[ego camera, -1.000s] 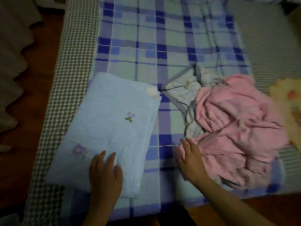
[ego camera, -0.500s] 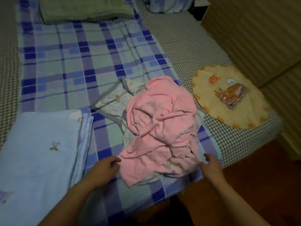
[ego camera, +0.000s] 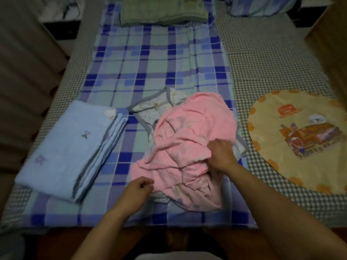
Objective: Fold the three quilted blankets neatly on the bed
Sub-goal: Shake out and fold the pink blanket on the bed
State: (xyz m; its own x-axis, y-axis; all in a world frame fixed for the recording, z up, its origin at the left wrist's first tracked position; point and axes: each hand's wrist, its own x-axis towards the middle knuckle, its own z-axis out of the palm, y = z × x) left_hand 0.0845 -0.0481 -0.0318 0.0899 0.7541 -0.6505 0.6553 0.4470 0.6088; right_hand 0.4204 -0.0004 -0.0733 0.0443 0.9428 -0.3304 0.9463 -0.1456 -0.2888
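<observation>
Both hands are starting on the crumpled pink blanket (ego camera: pixel 189 143): the right hand (ego camera: pixel 221 154) is gripping its folds, the left hand (ego camera: pixel 139 190) is pinching its near edge. It likely needs lifting and spreading flat next.

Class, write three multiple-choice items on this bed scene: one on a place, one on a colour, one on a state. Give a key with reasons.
1. Where does the folded blue blanket lie?
A. left of the pink blanket
B. on the round cushion
C. under the green blanket

2. What colour is the crumpled blanket under the right hand?
A. green
B. pink
C. yellow

3. In what state is the pink blanket?
A. neatly folded
B. rolled up
C. crumpled in a heap

Key: 1 A, it lies flat at the plaid sheet's left edge; 2 B, pink cloth bunches around that hand; 3 C, it shows loose creases and no straight edges.
</observation>
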